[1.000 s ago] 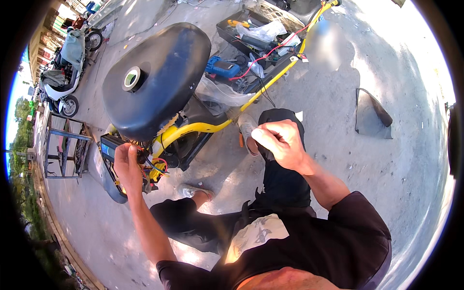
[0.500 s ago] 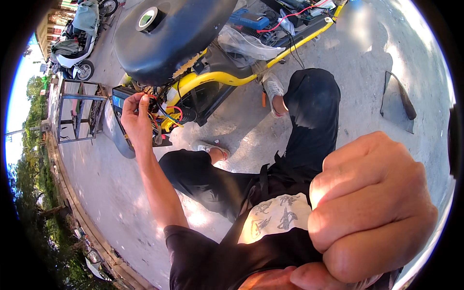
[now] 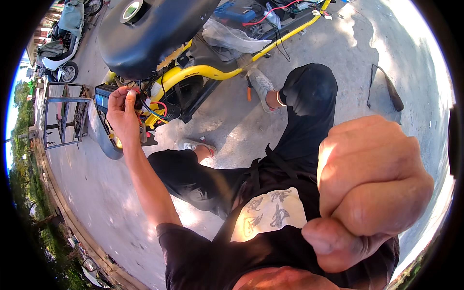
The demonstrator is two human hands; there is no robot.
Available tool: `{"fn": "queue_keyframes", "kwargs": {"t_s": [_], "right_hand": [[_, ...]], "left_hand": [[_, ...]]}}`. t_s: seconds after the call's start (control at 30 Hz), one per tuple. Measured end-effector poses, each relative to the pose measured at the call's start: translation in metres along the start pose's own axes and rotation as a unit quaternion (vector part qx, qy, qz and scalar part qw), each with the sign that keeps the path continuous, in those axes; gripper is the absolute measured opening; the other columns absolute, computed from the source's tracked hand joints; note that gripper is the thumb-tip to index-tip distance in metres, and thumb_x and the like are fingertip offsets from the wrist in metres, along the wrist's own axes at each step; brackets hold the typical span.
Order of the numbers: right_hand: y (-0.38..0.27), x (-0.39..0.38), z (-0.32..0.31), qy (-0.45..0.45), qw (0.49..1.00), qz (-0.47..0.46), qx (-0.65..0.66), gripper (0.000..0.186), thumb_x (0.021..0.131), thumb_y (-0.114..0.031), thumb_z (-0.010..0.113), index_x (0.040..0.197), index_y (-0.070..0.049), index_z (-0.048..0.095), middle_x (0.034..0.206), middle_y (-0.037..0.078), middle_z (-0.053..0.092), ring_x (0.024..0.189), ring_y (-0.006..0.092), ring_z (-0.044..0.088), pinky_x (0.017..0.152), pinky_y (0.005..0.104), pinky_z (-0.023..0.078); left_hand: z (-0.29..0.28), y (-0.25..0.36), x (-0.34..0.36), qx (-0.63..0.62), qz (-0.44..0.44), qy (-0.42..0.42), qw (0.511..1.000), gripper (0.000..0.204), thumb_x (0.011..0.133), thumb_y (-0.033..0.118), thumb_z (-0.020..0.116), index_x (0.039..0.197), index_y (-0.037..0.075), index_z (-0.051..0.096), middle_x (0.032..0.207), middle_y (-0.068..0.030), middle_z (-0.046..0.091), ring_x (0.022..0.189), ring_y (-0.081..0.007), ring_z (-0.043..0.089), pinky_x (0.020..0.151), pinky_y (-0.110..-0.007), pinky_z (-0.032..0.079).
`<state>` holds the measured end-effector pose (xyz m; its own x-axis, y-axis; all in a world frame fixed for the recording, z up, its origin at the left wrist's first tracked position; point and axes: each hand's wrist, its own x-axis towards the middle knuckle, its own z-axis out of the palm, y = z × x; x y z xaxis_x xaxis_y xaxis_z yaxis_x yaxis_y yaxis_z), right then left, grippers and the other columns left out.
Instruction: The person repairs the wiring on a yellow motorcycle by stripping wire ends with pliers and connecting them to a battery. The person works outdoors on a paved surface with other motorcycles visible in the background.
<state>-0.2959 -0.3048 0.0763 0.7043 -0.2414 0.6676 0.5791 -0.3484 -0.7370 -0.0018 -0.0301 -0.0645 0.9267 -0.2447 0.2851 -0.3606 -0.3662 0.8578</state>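
My left hand reaches to the front of a yellow-framed two-wheeler. Its thumb and fingers are pinched together on what looks like a wire; the fingers hide most of it. Beside them hangs a bundle of red, yellow, blue and black wires. A black box lies just beyond that hand. Close up at the right, my right hand is a tight fist, thumb pressed to the curled forefinger. Whatever it may hold is hidden.
A large black rounded cover rests over the frame, near clear plastic sheeting and a blue tool or case. A metal rack and a parked scooter stand at left. A dark flap-like piece lies on the ground at right.
The view has shifted, so the vehicle sits further left. My left hand stays by the wires. My right fist has turned, showing more of its thumb and curled forefinger.
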Motion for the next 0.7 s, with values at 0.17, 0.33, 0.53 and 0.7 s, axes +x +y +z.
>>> {"fn": "queue_keyframes", "kwargs": {"t_s": [0.17,0.33,0.53,0.7], "right_hand": [[-0.016,0.007,-0.001,-0.06,0.998,-0.006,-0.008,0.04,0.078,0.0,0.076,0.057,-0.008,0.042,0.055,0.002,0.045,0.041,0.018,0.039,0.041,0.0334,0.024],[-0.02,0.017,0.0,-0.07,0.997,-0.014,-0.02,0.043,0.08,-0.002,0.079,0.058,-0.007,0.042,0.057,0.003,0.046,0.043,0.0202,0.041,0.042,0.0346,0.025],[0.041,0.012,-0.009,-0.181,0.979,0.078,-0.057,0.04,0.088,-0.007,0.076,0.062,-0.006,0.046,0.058,0.009,0.047,0.052,0.0325,0.049,0.049,0.0411,0.037],[0.11,-0.002,-0.032,-0.14,0.953,0.116,-0.241,0.043,0.092,-0.008,0.076,0.062,-0.003,0.046,0.055,0.011,0.049,0.048,0.0305,0.049,0.049,0.0404,0.036]], "left_hand": [[-0.008,-0.002,0.002,-0.019,-0.012,-0.002,1.0,0.015,0.106,0.006,0.068,0.119,-0.002,0.065,0.109,-0.0119,0.079,0.1,-0.012,0.07,0.095,-0.025,0.054],[-0.001,0.005,0.006,-0.006,-0.023,0.006,1.0,0.025,0.106,0.01,0.071,0.127,-0.001,0.065,0.109,-0.0097,0.079,0.1,-0.0118,0.07,0.093,-0.025,0.053],[-0.011,-0.011,0.005,-0.025,-0.055,0.012,0.998,0.026,0.107,0.018,0.071,0.121,-0.004,0.072,0.108,-0.0061,0.076,0.1,-0.0112,0.068,0.095,-0.025,0.051],[-0.001,0.006,-0.002,-0.009,0.009,0.059,0.998,0.028,0.11,0.018,0.066,0.127,-0.004,0.067,0.119,-0.0103,0.073,0.11,-0.0156,0.065,0.101,-0.031,0.049]]}}
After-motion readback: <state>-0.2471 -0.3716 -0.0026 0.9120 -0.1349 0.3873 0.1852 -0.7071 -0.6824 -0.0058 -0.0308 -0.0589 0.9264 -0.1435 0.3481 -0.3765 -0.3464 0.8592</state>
